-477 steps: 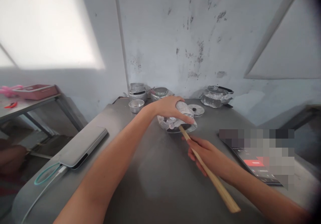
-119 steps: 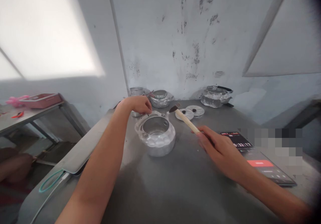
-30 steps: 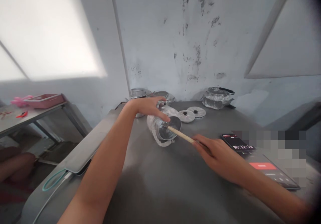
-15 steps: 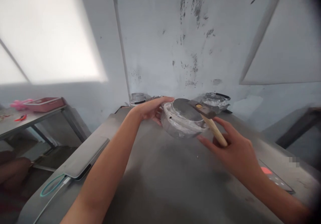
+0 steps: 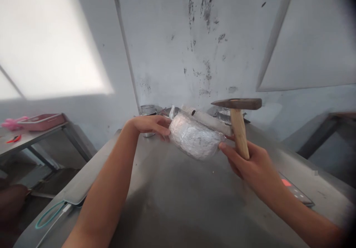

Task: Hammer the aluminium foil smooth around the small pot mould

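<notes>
A round, pot-like bundle in crinkled clear wrapping is tilted above the grey table, its silvery side facing me. My left hand is at its left edge, fingers apart and slightly curved; the thumb reaches the wrapping, and the other fingertips are blurred. In my right hand is a hammer with a pale wooden handle, its dark head upward. The thumb and fingers of that hand also meet the bundle's right edge. What the wrapping holds is unclear.
Behind the bundle, a metal canister and another wrapped item stand near the wall. A flat device with a cable lies at left, a dark panel at right. A pink tray sits on the side table.
The bundle has tipped, so its dark flat top no longer shows. My right hand has raised the hammer upright, off the bundle. My left hand's hold has loosened, and the view has shifted slightly.
</notes>
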Demonstrator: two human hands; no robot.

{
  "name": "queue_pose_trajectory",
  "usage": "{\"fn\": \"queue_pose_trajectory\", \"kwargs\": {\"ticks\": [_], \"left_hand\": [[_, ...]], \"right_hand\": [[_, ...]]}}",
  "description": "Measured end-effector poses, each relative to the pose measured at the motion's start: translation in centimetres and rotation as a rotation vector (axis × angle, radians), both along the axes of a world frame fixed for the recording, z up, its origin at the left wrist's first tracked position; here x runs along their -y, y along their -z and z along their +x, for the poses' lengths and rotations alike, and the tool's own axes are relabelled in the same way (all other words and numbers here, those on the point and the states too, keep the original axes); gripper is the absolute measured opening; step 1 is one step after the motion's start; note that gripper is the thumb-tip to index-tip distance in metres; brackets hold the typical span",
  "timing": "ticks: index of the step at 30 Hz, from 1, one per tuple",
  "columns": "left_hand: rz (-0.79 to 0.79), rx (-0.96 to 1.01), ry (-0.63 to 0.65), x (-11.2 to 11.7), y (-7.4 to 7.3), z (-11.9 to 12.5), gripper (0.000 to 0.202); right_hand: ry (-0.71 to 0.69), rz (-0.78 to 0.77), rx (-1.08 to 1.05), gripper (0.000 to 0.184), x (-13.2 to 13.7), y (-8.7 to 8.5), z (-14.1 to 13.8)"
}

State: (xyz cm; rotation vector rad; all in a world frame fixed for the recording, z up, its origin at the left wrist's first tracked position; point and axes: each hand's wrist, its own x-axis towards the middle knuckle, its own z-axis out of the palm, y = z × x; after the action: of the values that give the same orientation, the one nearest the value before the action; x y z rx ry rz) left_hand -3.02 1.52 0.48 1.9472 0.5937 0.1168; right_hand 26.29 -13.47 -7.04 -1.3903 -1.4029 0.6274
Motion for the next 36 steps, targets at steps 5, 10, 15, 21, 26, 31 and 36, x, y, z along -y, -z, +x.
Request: {"fn": "queue_pose_trajectory", "kwargs": {"ticks": [5, 10, 15, 21, 26, 31, 36], "left_hand": [[0.067, -0.029, -0.051, 0.6, -0.3, 0.4, 0.049], [0.117, -0.124, -0.148, 1.8, -0.9, 1.4, 0.059], [0.202, -0.187, -0.305, 3.4, -1.7, 2.7, 0.076], [0.28, -0.263, -0.398, 4.0, -2.0, 2.9, 0.079], [0.305, -0.31, -0.417, 4.4, -2.1, 3.2, 0.082], [0.297, -0.308, -0.444, 4.7, -2.2, 3.6, 0.082], [0.291, -0.297, -0.449, 4.9, -2.4, 3.6, 0.079]], "right_hand": [[-0.075, -0.093, -0.208, 0.053, -0.6, 0.4, 0.3], [-0.207, -0.244, -0.459, 0.044, -1.4, 0.5, 0.6], [-0.283, -0.403, -0.596, 0.048, -1.7, 0.5, 0.9], [-0.329, -0.462, -0.606, 0.045, -2.1, 0.9, 0.9], [-0.34, -0.538, -0.71, 0.047, -2.3, 0.9, 1.1], [-0.346, -0.548, -0.736, 0.048, -2.4, 1.0, 1.3], [-0.342, -0.539, -0.718, 0.045, -2.4, 1.0, 1.4]]}}
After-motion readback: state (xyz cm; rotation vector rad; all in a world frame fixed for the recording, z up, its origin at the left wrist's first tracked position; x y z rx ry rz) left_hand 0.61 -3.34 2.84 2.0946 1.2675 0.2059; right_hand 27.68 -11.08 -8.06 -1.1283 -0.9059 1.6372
